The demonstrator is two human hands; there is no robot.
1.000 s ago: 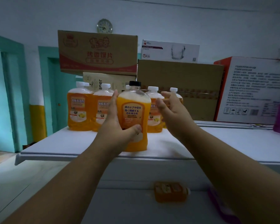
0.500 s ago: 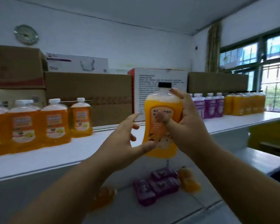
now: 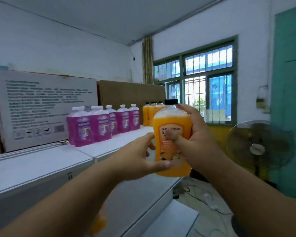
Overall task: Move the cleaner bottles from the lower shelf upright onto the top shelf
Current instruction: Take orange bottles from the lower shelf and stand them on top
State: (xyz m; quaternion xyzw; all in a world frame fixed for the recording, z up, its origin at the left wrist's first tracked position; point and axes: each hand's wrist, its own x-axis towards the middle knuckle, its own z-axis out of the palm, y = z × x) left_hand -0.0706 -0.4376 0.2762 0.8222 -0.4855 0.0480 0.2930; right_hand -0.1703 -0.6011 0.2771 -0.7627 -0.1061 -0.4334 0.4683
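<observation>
I hold an orange cleaner bottle (image 3: pixel 173 120) with a black cap upright in the air, above the right end of the white top shelf (image 3: pixel 41 165). My right hand (image 3: pixel 196 142) grips its right side, thumb across the label. My left hand (image 3: pixel 137 159) holds its lower left side, thumb under the front of the base. Several purple bottles (image 3: pixel 99 127) and more orange bottles (image 3: pixel 149 115) stand upright on the top shelf behind. A blurred orange bottle (image 3: pixel 97 224) lies on the lower shelf (image 3: pixel 143 194), partly hidden by my left arm.
A white printed box (image 3: pixel 46 108) and a brown carton (image 3: pixel 130 93) line the back of the top shelf. A standing fan (image 3: pixel 258 147) is at the right, with cables on the floor (image 3: pixel 208 200) below it. A barred window (image 3: pixel 208 93) is behind.
My view has swung right along the shelf, with the orange bottle carried that way. It passed from my left hand to my right, and my left hand now holds its base again.
</observation>
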